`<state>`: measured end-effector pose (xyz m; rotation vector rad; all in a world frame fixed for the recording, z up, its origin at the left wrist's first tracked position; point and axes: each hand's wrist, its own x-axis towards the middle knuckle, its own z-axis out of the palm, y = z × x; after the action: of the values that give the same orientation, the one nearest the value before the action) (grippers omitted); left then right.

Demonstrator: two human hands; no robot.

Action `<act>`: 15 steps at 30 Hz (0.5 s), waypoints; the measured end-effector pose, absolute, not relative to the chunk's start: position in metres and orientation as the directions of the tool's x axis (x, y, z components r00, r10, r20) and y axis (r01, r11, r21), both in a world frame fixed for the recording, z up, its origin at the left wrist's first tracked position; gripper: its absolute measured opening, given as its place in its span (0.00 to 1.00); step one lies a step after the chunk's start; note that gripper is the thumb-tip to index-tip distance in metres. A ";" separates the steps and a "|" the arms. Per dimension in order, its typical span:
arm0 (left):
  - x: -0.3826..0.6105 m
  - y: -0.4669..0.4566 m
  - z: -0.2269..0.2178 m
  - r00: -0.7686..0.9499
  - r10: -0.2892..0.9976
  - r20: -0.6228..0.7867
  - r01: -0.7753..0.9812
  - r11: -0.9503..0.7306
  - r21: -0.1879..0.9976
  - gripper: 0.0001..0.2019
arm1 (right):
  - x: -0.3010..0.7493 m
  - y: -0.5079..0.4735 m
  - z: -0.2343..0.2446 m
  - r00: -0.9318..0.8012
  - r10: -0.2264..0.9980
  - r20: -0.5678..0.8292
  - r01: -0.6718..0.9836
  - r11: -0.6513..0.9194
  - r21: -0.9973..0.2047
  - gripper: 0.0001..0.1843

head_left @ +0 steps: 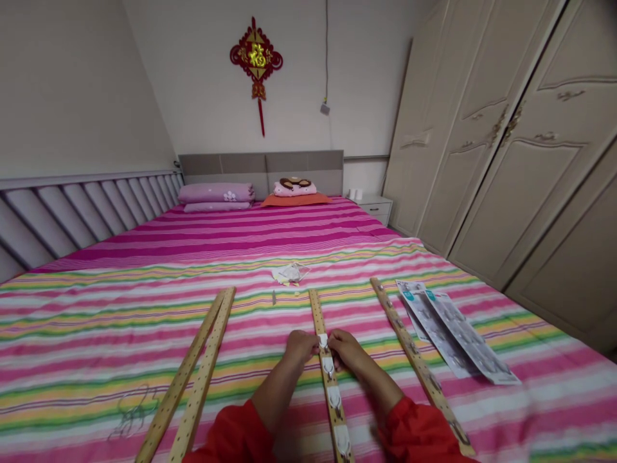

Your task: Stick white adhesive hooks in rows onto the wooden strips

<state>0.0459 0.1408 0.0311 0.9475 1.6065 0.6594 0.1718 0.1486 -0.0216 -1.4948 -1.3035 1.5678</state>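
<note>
A long wooden strip [318, 313] with holes lies on the striped bedspread in front of me, with three white hooks [334, 397] stuck along its near part. My left hand [297, 346] and my right hand [345, 350] meet over the strip, fingers pinched together on a small white hook [322, 340] at its top face. Both wrists wear red sleeves.
Two more wooden strips [202, 373] lie crossed at the left, and another strip [409, 347] at the right. Printed packaging sheets [450, 331] lie beside it. A crumpled plastic wrapper [289, 273] sits farther up the bed [120, 308]. Pillows, headboard, nightstand and wardrobe doors [506, 148] stand beyond.
</note>
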 end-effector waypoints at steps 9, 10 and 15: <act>0.044 0.142 0.027 -0.072 0.848 -0.526 0.227 0.527 0.819 0.13 | 0.172 0.146 -0.017 -0.177 0.900 -0.399 0.216 -0.361 -0.907 0.14; 0.044 0.142 0.026 -0.069 0.849 -0.524 0.221 0.525 0.822 0.13 | 0.172 0.146 -0.017 -0.176 0.899 -0.401 0.215 -0.363 -0.907 0.14; 0.043 0.142 0.027 -0.066 0.871 -0.486 0.153 0.490 0.858 0.13 | 0.171 0.146 -0.018 -0.170 0.905 -0.390 0.194 -0.357 -0.914 0.14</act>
<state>0.0429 0.1421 0.0265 0.9202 1.5457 0.7538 0.1713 0.1465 -0.0180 -1.5155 -1.2790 1.5773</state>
